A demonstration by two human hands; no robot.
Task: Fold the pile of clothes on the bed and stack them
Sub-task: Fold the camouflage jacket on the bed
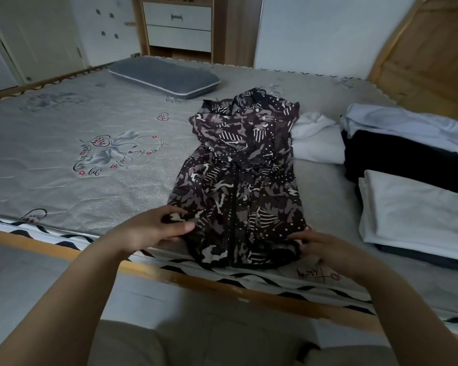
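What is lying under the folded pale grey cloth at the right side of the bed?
Under the folded pale grey cloth a dark folded layer shows along its near edge, resting on the grey mattress. What that layer is stays covered.

both my bare forearms reaching forward, my left hand (154,228) pinching fabric with thumb extended, my right hand (325,249) fingers curled, gripping fabric

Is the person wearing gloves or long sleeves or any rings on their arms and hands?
No gloves. The left hand and right hand are both bare, and so are both forearms all the way down to the bottom of the picture, so no sleeves show. No watch, bracelet or ring can be seen on either wrist or on the fingers in view. The fingernails look short and unpainted.
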